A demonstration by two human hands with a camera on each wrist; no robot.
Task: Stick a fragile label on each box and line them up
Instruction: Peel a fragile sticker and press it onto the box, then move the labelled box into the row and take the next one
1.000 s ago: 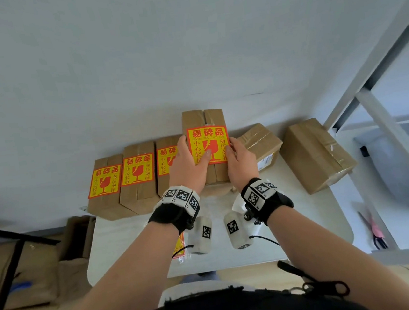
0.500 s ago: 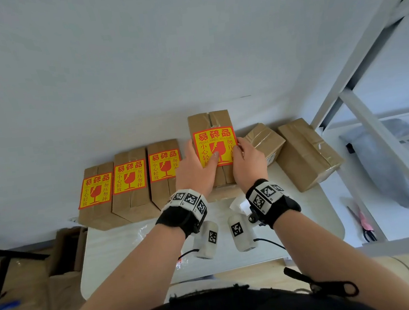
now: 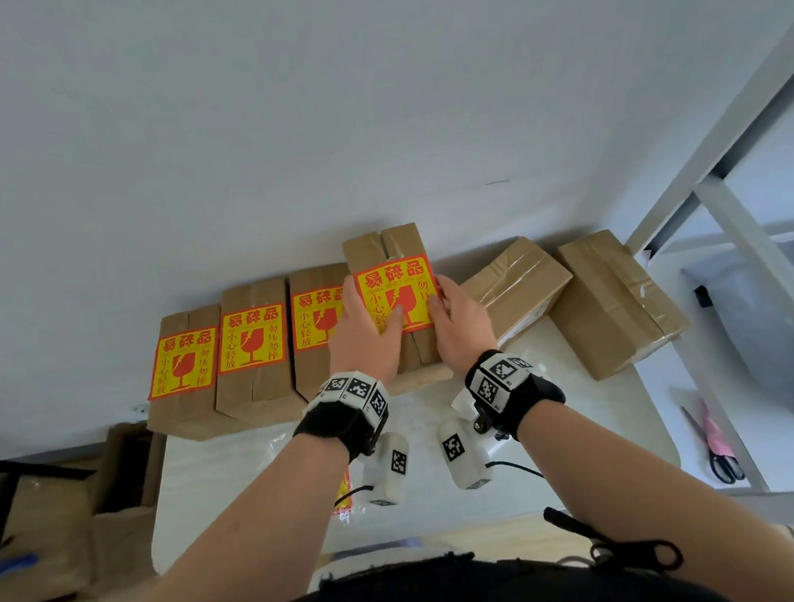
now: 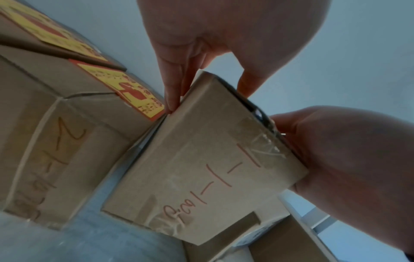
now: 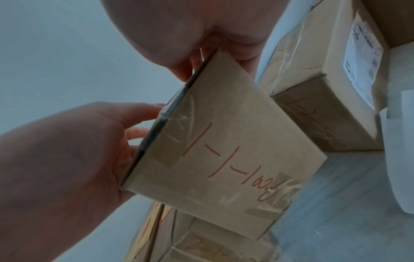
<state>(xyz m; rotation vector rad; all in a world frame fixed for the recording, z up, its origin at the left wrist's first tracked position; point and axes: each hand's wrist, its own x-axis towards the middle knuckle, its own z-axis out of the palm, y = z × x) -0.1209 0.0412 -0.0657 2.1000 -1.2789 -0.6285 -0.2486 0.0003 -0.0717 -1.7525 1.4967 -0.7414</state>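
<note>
Cardboard is clasped from both sides: the left hand (image 3: pixel 364 338) is wrapped round the left flank of the box (image 3: pixel 387 245), its thumb lying across the label (image 3: pixel 397 296), and the right hand (image 3: pixel 461 323) is closed on the right flank, so the box is held between them, lifted and tilted, its low corner touching the end of the row (image 3: pixel 253 350). The box should probably be lowered squarely, with even pressure, until it lies flush beside the third labelled one and level with it. Two bare boxes (image 3: pixel 610 298) lie further right on the desk (image 3: pixel 256 467).
</note>
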